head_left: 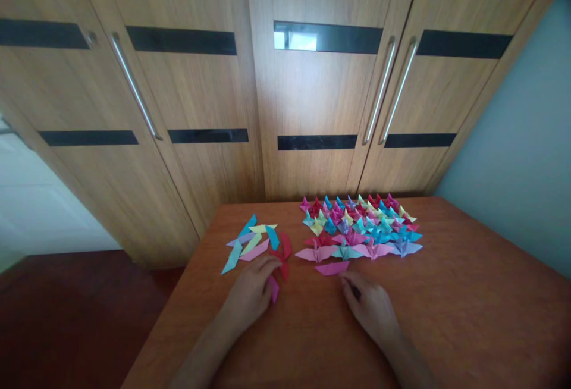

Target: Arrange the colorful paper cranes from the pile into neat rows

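My left hand (253,286) is over the left part of the table, its fingers curled and pinched at a red folded paper piece (285,270). Another red folded piece (286,244) lies just beyond the fingertips. A magenta folded piece (273,289) shows beside the thumb, partly hidden by the hand. My right hand (369,307) rests on the table with fingers bent in and nothing visible in them. Its fingertips are close to the right end of a flat magenta folded paper (332,268); whether they touch it I cannot tell.
Rows of colourful paper cranes (352,222) stand at the back right of the wooden table (312,341). Several flat folded pieces (252,242) in blue, green, yellow and pink lie at the left. A wooden wardrobe (307,91) rises behind; a pale wall (513,139) is at right.
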A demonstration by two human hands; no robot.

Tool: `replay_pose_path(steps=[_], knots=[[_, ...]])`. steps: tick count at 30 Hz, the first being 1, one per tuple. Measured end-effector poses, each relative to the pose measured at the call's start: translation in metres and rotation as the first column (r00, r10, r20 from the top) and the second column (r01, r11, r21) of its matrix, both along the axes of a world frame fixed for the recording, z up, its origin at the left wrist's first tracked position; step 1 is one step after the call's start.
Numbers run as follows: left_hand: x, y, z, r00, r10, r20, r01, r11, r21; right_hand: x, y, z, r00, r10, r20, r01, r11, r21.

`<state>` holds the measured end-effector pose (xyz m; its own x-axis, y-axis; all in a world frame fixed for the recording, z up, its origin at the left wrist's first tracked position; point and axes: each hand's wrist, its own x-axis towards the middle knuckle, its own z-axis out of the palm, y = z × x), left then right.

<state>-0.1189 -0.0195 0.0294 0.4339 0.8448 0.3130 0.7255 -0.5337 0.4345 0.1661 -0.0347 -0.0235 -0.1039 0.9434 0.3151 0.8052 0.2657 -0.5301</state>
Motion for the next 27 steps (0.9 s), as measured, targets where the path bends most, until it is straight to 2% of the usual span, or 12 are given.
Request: replay_pose_path(steps=[3,6,20,27], knots=[[-0.019,-0.004,-0.005,0.999,-0.03,-0.033,0.03,1.0,-0.008,-0.002,-0.002,0.002,1.0,0.017,-0.008,-0.018,1.0,-0.018],[-0.024,-0.009,-0.009,0.997,-0.035,-0.062,0.034,0.999,-0.009,-0.003,-0.003,0.005,0.999,0.035,-0.014,-0.036,0.998,-0.055],[-0.021,-0.016,-0.003,1.0,-0.01,-0.018,0.009,0.998,-0.061,-0.006,-0.005,0.013,1.0,0.022,-0.014,-0.023,0.993,-0.117],[-0.019,-0.019,-0.004,1.0,-0.01,-0.007,0.01,0.997,-0.071,-0.007,-0.006,0.015,1.0,0.027,0.003,-0.026,0.997,-0.077]])
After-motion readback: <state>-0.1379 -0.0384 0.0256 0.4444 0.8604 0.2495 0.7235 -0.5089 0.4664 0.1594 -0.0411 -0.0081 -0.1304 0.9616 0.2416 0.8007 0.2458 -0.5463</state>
